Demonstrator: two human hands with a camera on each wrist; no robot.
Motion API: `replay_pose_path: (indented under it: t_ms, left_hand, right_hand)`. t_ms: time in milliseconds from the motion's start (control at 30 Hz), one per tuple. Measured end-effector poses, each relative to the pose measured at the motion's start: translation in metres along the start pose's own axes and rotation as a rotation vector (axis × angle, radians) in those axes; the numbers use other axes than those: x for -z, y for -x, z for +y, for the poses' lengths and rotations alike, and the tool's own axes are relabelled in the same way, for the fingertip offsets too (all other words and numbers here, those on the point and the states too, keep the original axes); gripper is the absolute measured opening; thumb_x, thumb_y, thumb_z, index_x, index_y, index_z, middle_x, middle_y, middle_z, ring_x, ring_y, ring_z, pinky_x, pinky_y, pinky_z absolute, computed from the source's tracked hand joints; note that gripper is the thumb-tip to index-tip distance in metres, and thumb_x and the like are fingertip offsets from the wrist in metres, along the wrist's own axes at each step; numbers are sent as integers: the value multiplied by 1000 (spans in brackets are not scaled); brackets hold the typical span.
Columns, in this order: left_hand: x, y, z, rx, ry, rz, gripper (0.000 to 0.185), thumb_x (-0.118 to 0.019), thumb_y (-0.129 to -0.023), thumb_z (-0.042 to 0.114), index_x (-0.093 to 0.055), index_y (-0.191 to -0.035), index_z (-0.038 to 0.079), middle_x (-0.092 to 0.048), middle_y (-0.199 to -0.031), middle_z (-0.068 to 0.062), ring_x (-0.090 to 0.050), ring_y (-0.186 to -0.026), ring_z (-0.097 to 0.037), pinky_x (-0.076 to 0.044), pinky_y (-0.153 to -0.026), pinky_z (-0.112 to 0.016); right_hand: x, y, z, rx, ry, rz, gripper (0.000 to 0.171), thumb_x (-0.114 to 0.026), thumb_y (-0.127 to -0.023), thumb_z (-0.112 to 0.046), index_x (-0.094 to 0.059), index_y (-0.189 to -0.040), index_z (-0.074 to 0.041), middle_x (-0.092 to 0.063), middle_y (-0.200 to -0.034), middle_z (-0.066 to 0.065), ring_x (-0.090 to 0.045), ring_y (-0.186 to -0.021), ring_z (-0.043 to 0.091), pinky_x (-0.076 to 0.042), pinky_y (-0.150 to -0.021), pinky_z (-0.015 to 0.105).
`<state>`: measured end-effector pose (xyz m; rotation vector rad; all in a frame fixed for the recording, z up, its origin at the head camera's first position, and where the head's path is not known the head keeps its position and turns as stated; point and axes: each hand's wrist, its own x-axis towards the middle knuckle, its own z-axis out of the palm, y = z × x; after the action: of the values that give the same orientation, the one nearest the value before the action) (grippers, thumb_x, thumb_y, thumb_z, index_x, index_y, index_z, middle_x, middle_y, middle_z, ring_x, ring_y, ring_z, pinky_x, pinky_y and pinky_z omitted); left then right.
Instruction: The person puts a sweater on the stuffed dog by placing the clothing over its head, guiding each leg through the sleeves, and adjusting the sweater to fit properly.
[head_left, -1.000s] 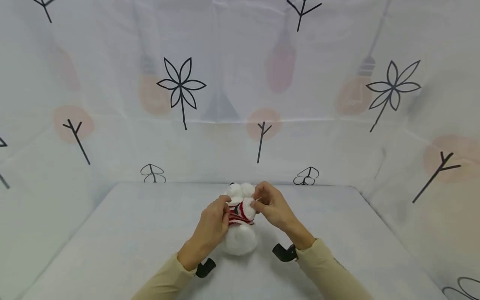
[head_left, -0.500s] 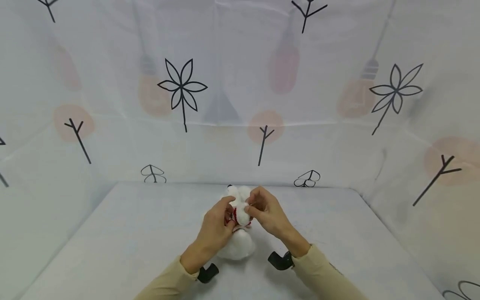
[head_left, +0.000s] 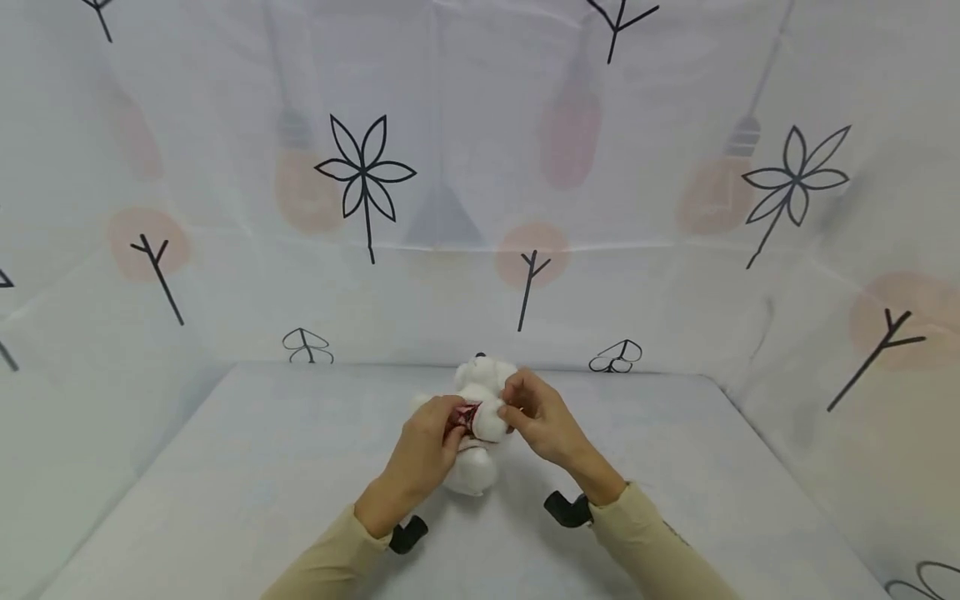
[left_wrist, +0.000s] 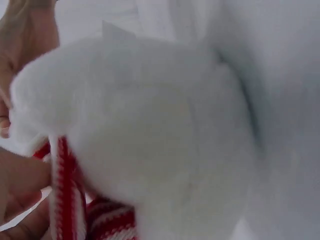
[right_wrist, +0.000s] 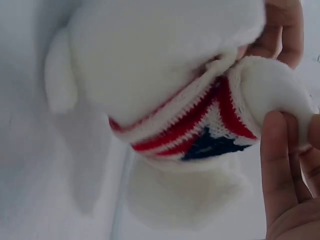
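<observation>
A white plush bear [head_left: 480, 375] with a dark nose lies on the table between both hands. It wears a knitted sweater [right_wrist: 170, 135] striped red and white, with a dark blue patch. My left hand [head_left: 422, 450] pinches the sweater at the bear's left side in the head view; the left wrist view shows its fingers [left_wrist: 22, 180] at a pulled-out red and white edge. My right hand [head_left: 546, 423] holds the bear's white arm [right_wrist: 275, 92] between fingers and thumb, where the arm comes out of the sleeve. Part of the sweater is hidden behind the left hand.
The table [head_left: 262, 483] has a pale cover. A white cloth [head_left: 450, 300] printed with line-drawn plants stands behind it and at both sides. Black wrist mounts [head_left: 567, 508] stick out under the beige sleeves [head_left: 652, 542].
The bear first came nearer and turned, then moved back away, its nose now showing at the top. Both hands moved with it, keeping hold of sweater and arm.
</observation>
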<state>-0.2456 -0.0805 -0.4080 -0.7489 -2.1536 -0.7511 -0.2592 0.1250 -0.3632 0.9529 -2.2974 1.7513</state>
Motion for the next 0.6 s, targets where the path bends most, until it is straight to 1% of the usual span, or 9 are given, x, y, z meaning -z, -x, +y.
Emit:
replay_pose_path:
  t_ms: [67, 167, 233, 267, 333, 400, 467, 533, 600]
  left_hand:
    - [1, -1, -3, 23, 0, 3, 37, -75, -76, -2, -59, -109, 2, -61, -90, -5, -55, -79, -15, -48, -67, -26]
    - [6, -3, -8, 41, -51, 54, 35, -72, -74, -4, -62, -106, 0, -63, -90, -8, -55, -79, -21, -47, -69, -33]
    - [9, -4, -11, 74, -80, 64, 37, -68, -72, -6, -62, -108, -1, -63, -93, -11, -56, -81, -26, -47, -72, -38]
    - [11, -4, -12, 99, -85, 57, 38, -68, -72, -6, -61, -110, -2, -64, -96, -13, -57, -83, -29, -48, -73, -40]
    - [15, -4, -14, 163, -79, 18, 43, -66, -73, -6, -59, -116, -3, -63, -103, -16, -58, -92, -33, -48, -80, -44]
    - [18, -3, -15, 243, -36, -36, 47, -65, -77, -6, -56, -123, -3, -63, -109, -17, -59, -99, -34, -48, -85, -46]
    - [20, -3, -15, 299, 9, -73, 50, -65, -79, -5, -53, -127, -2, -63, -110, -17, -59, -101, -32, -48, -86, -47]
    - [20, -3, -15, 321, 40, -85, 51, -66, -79, -6, -52, -128, -1, -63, -106, -15, -61, -94, -28, -49, -81, -44]
    - [19, -4, -15, 296, 55, -63, 49, -67, -78, -8, -54, -124, -1, -64, -99, -12, -59, -82, -24, -49, -73, -40]
  right_hand:
    - [2, 0, 11, -17, 36, -6, 14, -58, -89, 8, -53, -99, 0, -56, -94, 16, -60, -76, 28, -54, -63, 42]
    - [5, -2, 22, -40, 79, -30, 17, -59, -90, 4, -55, -101, -9, -58, -95, 10, -61, -74, 24, -54, -63, 38]
    - [7, -2, 24, -41, 97, -48, 19, -60, -90, 1, -57, -104, -12, -60, -93, 8, -60, -72, 23, -54, -63, 37]
    - [7, -2, 25, -40, 99, -54, 19, -60, -91, 0, -57, -105, -11, -60, -93, 7, -60, -71, 23, -53, -63, 35]
    - [8, -2, 24, -37, 98, -61, 19, -59, -91, 0, -57, -107, -9, -60, -92, 7, -60, -71, 23, -53, -62, 35]
    - [8, -1, 24, -41, 94, -65, 20, -58, -91, 0, -57, -110, -6, -60, -92, 7, -60, -72, 23, -53, -62, 34]
    - [8, 0, 23, -46, 97, -68, 21, -58, -91, -1, -56, -112, -4, -60, -92, 7, -60, -72, 23, -53, -63, 34]
    - [9, 1, 23, -42, 107, -60, 21, -58, -92, -1, -57, -112, -6, -60, -91, 7, -59, -72, 23, -53, -63, 34]
    - [10, 2, 24, -20, 125, -38, 21, -59, -92, -2, -57, -112, -9, -60, -89, 6, -59, -70, 22, -53, -61, 33]
